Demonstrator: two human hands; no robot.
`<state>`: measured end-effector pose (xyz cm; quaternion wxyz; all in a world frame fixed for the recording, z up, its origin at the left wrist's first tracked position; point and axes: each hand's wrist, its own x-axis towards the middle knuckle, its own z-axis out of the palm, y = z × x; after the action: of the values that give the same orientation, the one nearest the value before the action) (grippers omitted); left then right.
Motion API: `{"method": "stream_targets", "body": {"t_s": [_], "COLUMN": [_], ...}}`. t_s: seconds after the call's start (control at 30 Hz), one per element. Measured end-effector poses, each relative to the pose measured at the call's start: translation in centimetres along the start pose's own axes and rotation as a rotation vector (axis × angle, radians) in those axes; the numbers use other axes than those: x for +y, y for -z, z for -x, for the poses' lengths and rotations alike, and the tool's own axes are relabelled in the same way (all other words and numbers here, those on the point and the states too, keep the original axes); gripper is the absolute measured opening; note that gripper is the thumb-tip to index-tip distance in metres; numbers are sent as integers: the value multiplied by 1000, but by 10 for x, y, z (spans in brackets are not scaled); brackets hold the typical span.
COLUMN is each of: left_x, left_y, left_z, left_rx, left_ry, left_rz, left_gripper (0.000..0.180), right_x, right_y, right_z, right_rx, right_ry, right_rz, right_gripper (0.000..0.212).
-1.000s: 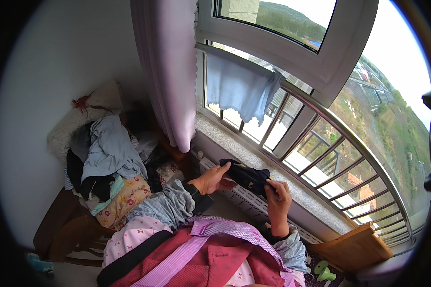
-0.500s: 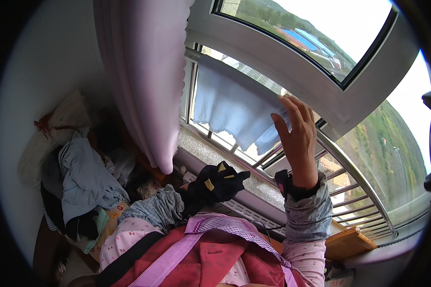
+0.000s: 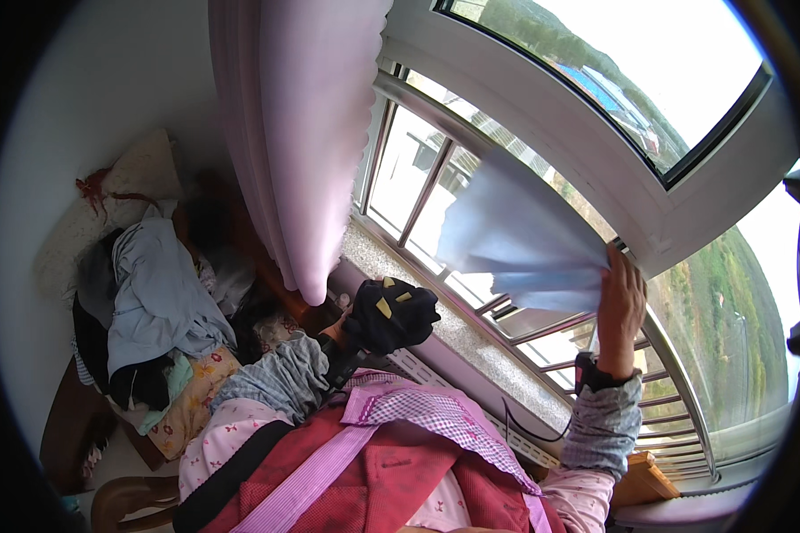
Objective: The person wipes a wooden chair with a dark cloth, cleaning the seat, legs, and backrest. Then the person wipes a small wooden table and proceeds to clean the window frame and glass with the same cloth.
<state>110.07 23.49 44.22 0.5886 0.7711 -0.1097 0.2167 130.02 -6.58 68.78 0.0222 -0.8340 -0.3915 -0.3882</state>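
Note:
My right hand (image 3: 623, 302) is closed on the edge of a light blue cloth (image 3: 524, 235) at the window. The cloth flares out to the left from my fingers, blurred by motion, in front of the metal railing (image 3: 431, 191). Low in the middle, my left hand (image 3: 336, 335) grips a bunched black cloth (image 3: 398, 324) with yellow patches. Most of its fingers are hidden behind the bundle, which hangs over the near edge of the stone sill (image 3: 373, 253).
A pink curtain (image 3: 284, 133) hangs left of the window. The white window frame (image 3: 542, 115) slants across above my right hand. Heaped clothes (image 3: 164, 293) lie at the left by a cushion (image 3: 71, 226). A wooden armrest (image 3: 120, 502) stands at the lower left. A white radiator (image 3: 427, 369) runs under the sill.
My right hand, open before, has moved right and down and taken hold of the blue cloth. The cloth has swung away from the railing's left part. The black cloth has shifted slightly.

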Motion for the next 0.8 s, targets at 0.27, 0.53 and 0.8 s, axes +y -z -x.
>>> {"method": "stream_targets", "body": {"t_s": [0.27,0.53,0.8], "left_x": [23,128,122], "left_y": [17,73,133], "left_z": [9,-133,-234], "left_rx": [77,611,747], "left_ry": [451,85,-348], "left_rz": [1469,614,-784], "left_gripper": [41,45,23], "right_x": [216,195,179], "right_y": [44,37,42], "right_z": [162,127,92], "right_rx": [-122,-22,-261], "right_ry": [-698,-391,-587], "right_rz": [9,-372,-214], "right_gripper": [34,28,28]}}
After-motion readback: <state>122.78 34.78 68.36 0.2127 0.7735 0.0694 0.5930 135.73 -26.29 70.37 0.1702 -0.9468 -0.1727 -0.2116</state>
